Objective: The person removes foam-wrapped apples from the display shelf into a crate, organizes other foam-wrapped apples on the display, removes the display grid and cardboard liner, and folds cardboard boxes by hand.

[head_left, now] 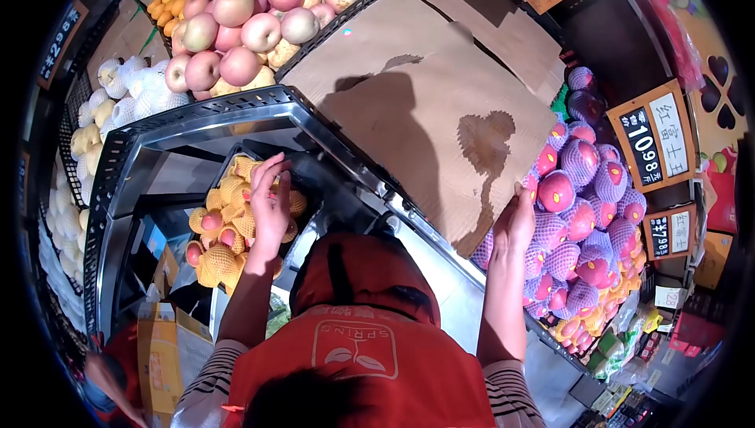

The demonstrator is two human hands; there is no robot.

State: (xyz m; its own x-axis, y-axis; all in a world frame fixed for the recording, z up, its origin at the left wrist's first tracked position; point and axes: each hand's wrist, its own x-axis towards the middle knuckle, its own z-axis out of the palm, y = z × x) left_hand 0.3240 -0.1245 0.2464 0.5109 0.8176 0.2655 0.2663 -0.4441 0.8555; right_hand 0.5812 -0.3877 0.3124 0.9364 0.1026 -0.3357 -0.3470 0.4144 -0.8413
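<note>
My left hand is raised over the apples in yellow foam nets, its fingers stretched out and nothing visible in them. These apples sit in a low container close to my left side. My right hand rests at the right edge of a brown cardboard sheet, fingers extended; some fingers are hidden from this angle. Just beside it are the red apples in purple foam nets. A dark wet-looking stain marks the cardboard near this hand.
Bare apples are piled at the upper left, near small orange fruit. White-netted fruit lies farther left. A metal-edged display rail runs before me. Price signs stand at right; a cardboard box is lower left.
</note>
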